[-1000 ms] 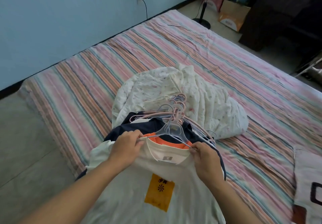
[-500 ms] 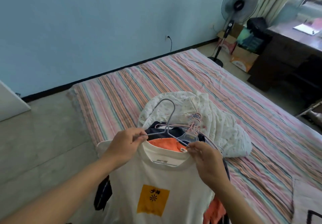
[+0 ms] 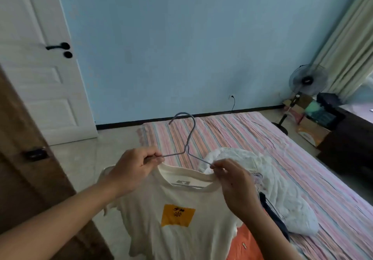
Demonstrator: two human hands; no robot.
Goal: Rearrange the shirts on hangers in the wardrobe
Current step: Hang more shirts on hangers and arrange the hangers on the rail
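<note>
Two hands: both mine, raised in front of me above the near edge of the bed (image 3: 232, 130), each pinching one arm of the same hanger.
Left hand (image 3: 131, 170): fingers curled in, thumb and forefinger closed on the left arm of the wire hanger (image 3: 188, 148) at the shirt's left shoulder.
Right hand (image 3: 236, 187): fingers curled, fingertips (image 3: 214, 165) pinched on the right arm of the hanger just where it enters the collar.
Hanger: grey wire, hook upright and tilted slightly away from me, its tip pointing left; both arms run down into the neck of the shirt.
Cream shirt (image 3: 177, 229): hangs from the hanger between my hands, orange square print on the chest facing me, hem out of view below.
Orange shirt (image 3: 244, 245): low on my right, under my right forearm, at the near edge of the bed.
Dark garment (image 3: 274, 215): just beside the orange shirt, lying partly under the white pile.
White bundle (image 3: 262, 179): on the striped bed to the right of my right hand, close behind it.
Open room, left: bare tiled floor (image 3: 86, 158) between the bed's left edge and the white door (image 3: 40, 78).
Open room, ahead: blue wall (image 3: 181, 47) beyond the far edge of the bed.
Edge, near left: a brown wooden panel (image 3: 26, 189) stands close by my left forearm.
Far right: standing fan (image 3: 306, 84), boxes and dark furniture past the bed's far right corner, well apart from my hands.
</note>
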